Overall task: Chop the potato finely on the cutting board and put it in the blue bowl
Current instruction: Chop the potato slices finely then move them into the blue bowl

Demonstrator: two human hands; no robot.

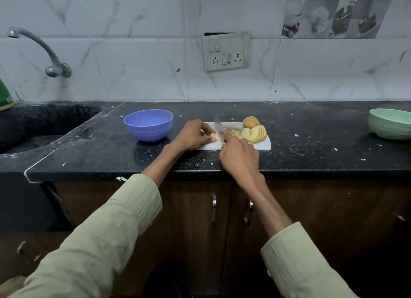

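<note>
Over on your left the blue bowl waits on the dark surface, just beside the cutting board, and no potato shows in it yet. Your left hand is down on the board, fingers curled in and pinching a small stack of potato slices. My advice: keep those tips tucked back behind the knuckles, because the blade is coming down right beside them.

The knife stands tip-forward over that stack, and your right hand is wrapped closed around the handle, which I can't see under the hand. For a fine chop, I'd make narrow, even cuts and feed the stack along a little at a time, then turn the strips and cross-cut them.

To the right a small heap of cut pieces lies behind your knife hand. Further right, fanned slices and an unpeeled end piece wait on the board's far end. Plenty left before anything goes in the bowl, by my reckoning.
</note>
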